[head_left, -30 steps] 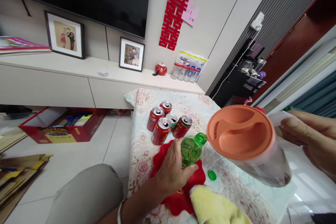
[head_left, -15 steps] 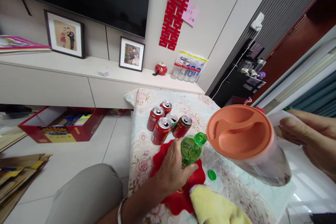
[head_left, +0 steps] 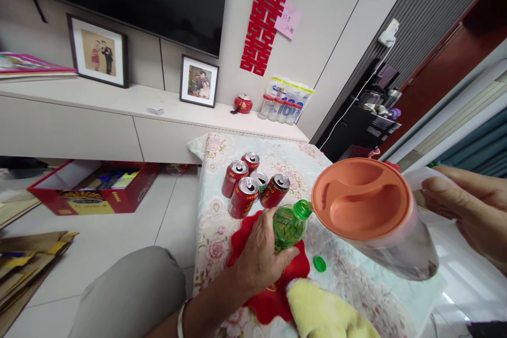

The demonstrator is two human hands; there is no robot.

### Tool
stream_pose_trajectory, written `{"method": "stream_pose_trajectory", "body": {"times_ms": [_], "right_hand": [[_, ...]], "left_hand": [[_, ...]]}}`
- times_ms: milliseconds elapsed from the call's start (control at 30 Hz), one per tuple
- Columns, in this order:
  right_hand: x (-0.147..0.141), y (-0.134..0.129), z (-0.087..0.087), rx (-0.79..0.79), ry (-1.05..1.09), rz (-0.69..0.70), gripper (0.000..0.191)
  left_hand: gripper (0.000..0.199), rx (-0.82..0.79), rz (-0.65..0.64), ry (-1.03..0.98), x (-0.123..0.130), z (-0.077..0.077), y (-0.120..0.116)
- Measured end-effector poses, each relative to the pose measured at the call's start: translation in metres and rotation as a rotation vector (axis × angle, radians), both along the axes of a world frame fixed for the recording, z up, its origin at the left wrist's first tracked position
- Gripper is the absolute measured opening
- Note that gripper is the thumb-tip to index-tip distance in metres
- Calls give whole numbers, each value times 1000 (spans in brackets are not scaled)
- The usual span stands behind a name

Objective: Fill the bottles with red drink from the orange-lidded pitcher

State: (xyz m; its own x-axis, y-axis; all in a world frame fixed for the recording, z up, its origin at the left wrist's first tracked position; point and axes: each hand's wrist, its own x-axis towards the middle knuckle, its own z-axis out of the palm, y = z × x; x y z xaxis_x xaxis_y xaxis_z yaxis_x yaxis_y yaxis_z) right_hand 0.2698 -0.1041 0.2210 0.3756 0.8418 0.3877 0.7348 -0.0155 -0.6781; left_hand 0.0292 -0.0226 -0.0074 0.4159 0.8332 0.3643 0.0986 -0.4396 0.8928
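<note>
My left hand (head_left: pixel 259 256) is wrapped round a green plastic bottle (head_left: pixel 288 226), which has no cap on and stands over a red scalloped mat (head_left: pixel 273 309). At the right, my right hand (head_left: pixel 471 203) grips the handle of a clear pitcher (head_left: pixel 400 253) with an orange lid (head_left: pixel 362 198). The pitcher is tilted, its lid edge beside the bottle's mouth, and a little dark liquid shows low in it. A green bottle cap (head_left: pixel 319 263) lies on the flowered tablecloth (head_left: pixel 216 222). Near my left wrist is a yellow cloth (head_left: pixel 325 309).
Several opened drink cans (head_left: pixel 243 198) stand in a group behind the mat. Beyond the table, a white cabinet (head_left: pixel 170 127) carries picture frames, a red pot (head_left: pixel 243 103) and red-lidded jars (head_left: pixel 279 108). A red box (head_left: pixel 95 190) sits on the floor at the left.
</note>
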Motion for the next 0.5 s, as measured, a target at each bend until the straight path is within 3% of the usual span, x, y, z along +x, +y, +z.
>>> {"method": "stream_pose_trajectory", "body": {"times_ms": [500], "right_hand": [[-22, 4, 7, 29, -70, 48, 42]], "left_hand": [[68, 25, 3, -4, 0, -1, 1]]}}
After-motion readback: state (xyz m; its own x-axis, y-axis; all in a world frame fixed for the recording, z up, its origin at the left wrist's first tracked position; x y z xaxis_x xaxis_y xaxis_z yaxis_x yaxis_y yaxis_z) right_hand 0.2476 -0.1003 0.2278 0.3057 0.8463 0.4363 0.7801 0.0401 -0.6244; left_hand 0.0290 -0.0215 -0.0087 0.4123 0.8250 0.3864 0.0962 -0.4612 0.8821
